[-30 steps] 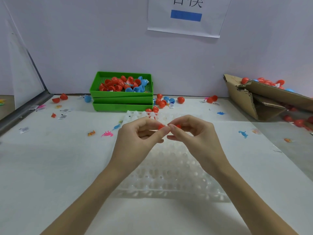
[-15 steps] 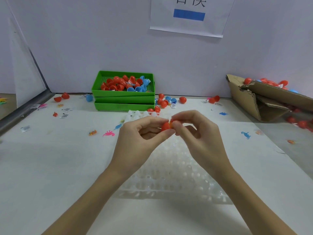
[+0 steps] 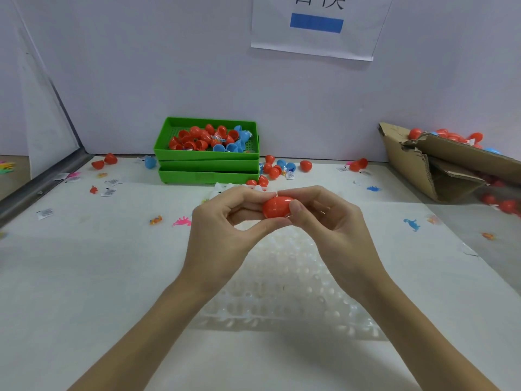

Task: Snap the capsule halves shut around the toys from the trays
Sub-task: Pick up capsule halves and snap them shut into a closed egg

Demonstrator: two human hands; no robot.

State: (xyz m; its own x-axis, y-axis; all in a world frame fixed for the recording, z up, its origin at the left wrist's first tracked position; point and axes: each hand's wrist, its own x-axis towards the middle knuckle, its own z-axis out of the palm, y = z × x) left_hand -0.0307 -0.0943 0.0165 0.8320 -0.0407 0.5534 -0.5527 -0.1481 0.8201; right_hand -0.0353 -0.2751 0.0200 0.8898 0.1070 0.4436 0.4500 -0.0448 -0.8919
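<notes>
table (image 3: 84, 292): white work surface, strewn with small toy figures and paper tags.
clear tray (image 3: 282, 292): transparent dimpled sheet lying under both hands, running toward 6 o'clock.
green trays (image 3: 208, 165): stacked at 12 o'clock by the wall; the top one holds red and blue capsule halves.
cardboard box (image 3: 439, 167): torn, at 2 o'clock, with more red pieces on and around it.
left hand (image 3: 225, 224): fingers curled, thumb below and fingertips above, pinching the left end of the capsule.
right hand (image 3: 327, 218): fingers curled likewise, thumb pressed on the right end.
red capsule (image 3: 277, 207): held in the air between both hands at centre, above the clear tray; halves look joined. probably light, stiff, smooth plastic, likely slippery; best gripped at the two domed ends, pushing straight inward.
</notes>
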